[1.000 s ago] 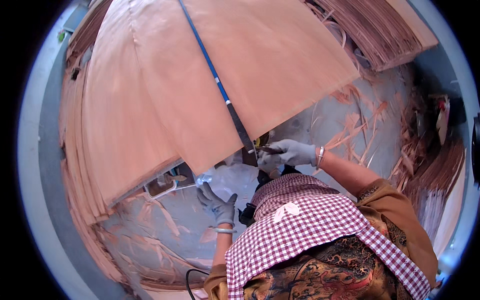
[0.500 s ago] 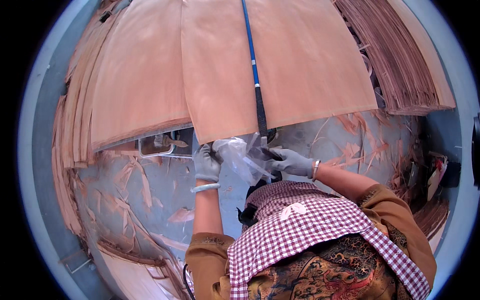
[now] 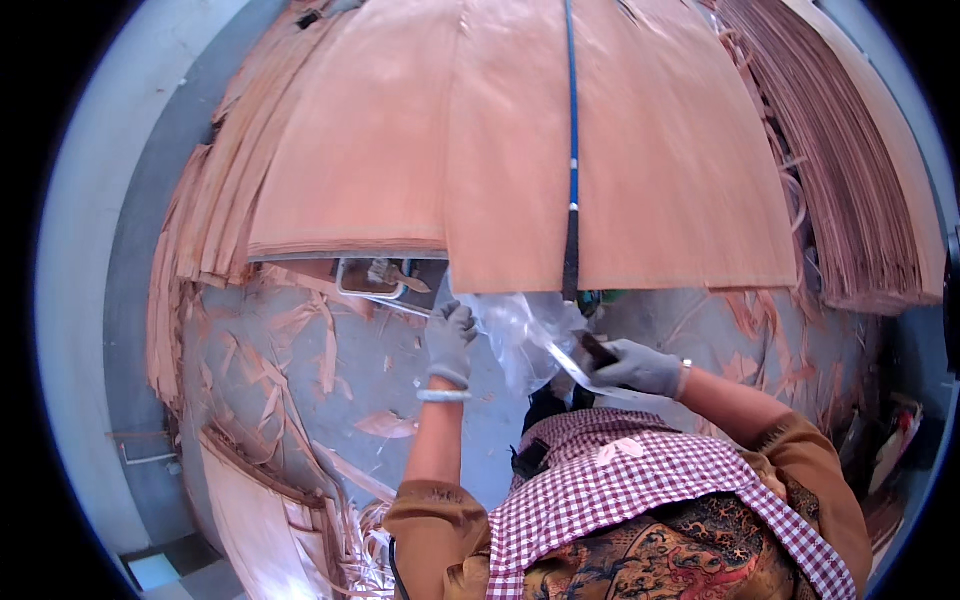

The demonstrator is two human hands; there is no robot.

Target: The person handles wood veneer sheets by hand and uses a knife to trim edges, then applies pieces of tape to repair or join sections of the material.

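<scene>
My left hand (image 3: 450, 342), in a grey glove, is closed just below the near left corner of a narrow veneer sheet (image 3: 508, 200); whatever its fingers pinch is hidden. Crumpled clear plastic (image 3: 515, 335) hangs between my hands from under that sheet's edge. My gloved right hand (image 3: 642, 368) grips a dark flat tool (image 3: 597, 350) against the plastic. A bright narrow strip runs beside it, which may be a blade or a fold of plastic. Above, a blue rod (image 3: 573, 130) with a black end lies lengthwise over the veneer.
Wide veneer sheets (image 3: 690, 180) lie stacked ahead, with thicker veneer piles (image 3: 850, 170) at the right and more at the left. Beneath the stack's left edge sits a tray (image 3: 355, 278) with a brush (image 3: 395, 275). Veneer scraps (image 3: 388, 425) litter the grey floor.
The whole view has shifted, so the veneer appears farther right. My right hand has drawn back toward me with the dark tool. My left hand has come down from the sheet's edge.
</scene>
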